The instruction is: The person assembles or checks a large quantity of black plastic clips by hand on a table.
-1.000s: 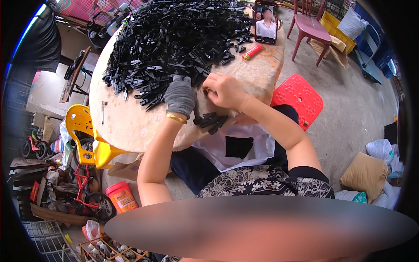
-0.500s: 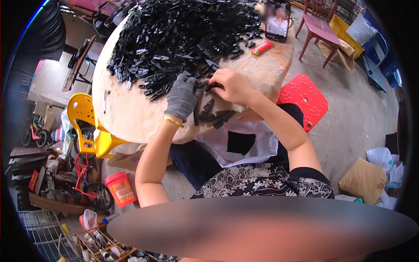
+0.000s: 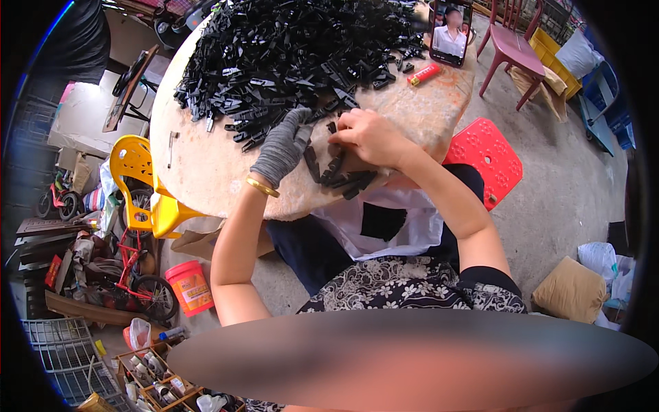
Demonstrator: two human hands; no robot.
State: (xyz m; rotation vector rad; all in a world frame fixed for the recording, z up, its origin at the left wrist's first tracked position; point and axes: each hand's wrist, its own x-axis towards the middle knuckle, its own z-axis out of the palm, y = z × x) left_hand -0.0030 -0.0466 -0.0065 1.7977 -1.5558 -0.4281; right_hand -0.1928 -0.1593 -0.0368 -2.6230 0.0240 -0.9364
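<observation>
My left hand (image 3: pixel 283 147), in a grey knit glove, stretches to the near edge of a big pile of black plastic pieces (image 3: pixel 274 69) on a round table. Its fingers are extended, the thumb apart, and the fingertips meet the pile. My bare right hand (image 3: pixel 374 139) is to the right with its fingers curled in a pinch; whatever is between the fingertips is hidden. A small black piece (image 3: pixel 331 128) shows beside those fingers. Several longer black pieces (image 3: pixel 349 181) lie in a loose group at the table's near edge, below both hands.
On the tabletop (image 3: pixel 213 165) are a red lighter (image 3: pixel 423 74), a propped phone (image 3: pixel 450 34) and a thin metal tool (image 3: pixel 172 149). A white bag (image 3: pixel 419 230) lies open across my lap. A yellow chair (image 3: pixel 130 172), red stool (image 3: pixel 486 161) and red bucket (image 3: pixel 189 288) stand around.
My left hand has moved away from the right hand, its fingers going from bent to stretched toward the pile. My right hand stays near the same spot. The whole view has shifted slightly.
</observation>
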